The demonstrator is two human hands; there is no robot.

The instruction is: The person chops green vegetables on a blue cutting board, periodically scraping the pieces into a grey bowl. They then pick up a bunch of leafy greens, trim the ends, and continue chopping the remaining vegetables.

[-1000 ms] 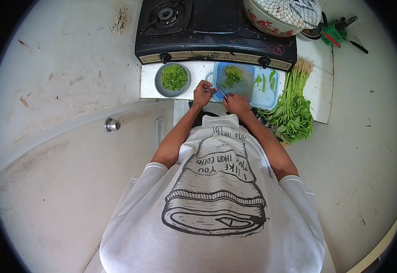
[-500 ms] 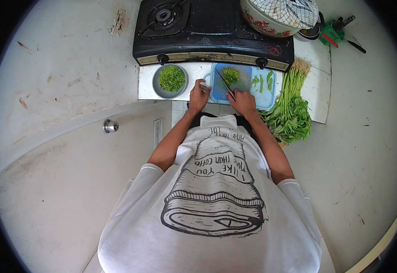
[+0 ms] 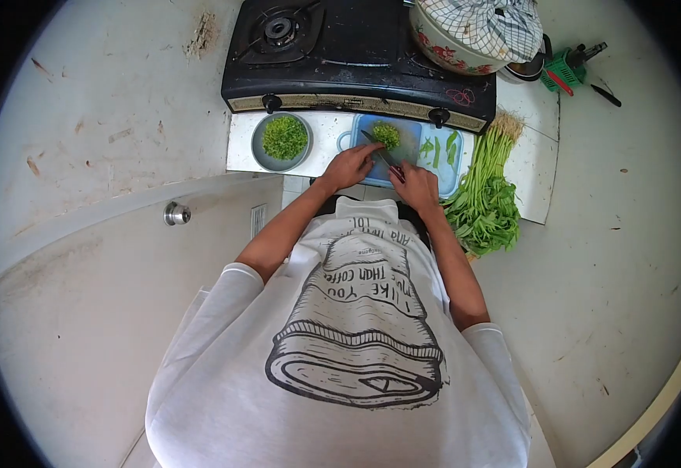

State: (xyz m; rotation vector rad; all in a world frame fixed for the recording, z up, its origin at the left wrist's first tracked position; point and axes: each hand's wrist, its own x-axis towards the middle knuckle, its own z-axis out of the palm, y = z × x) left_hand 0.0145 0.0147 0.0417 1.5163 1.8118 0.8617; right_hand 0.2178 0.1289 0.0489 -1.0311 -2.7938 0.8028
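My right hand [image 3: 416,186] is closed around the handle of a knife [image 3: 385,156], whose blade points up and to the left over a blue cutting board [image 3: 408,129]. The fingers of my left hand [image 3: 350,167] stretch out to the blade and appear to touch it. Just beyond the blade lies a small heap of chopped greens [image 3: 387,134] on the board. A few loose leaf pieces [image 3: 436,151] rest in the board's paler right section.
On the left of the counter [image 3: 241,161] stands a grey bowl [image 3: 259,160] of chopped greens. A bundle of leafy stems [image 3: 487,175] hangs over the counter edge at right. Behind are a black gas stove [image 3: 356,70], a cloth-covered pot [image 3: 451,56] and a green basket [image 3: 565,72].
My left hand has left the board's handle and moved right to the knife blade. My right hand still holds the knife, tip now beside the heap. The whole view has shifted slightly.
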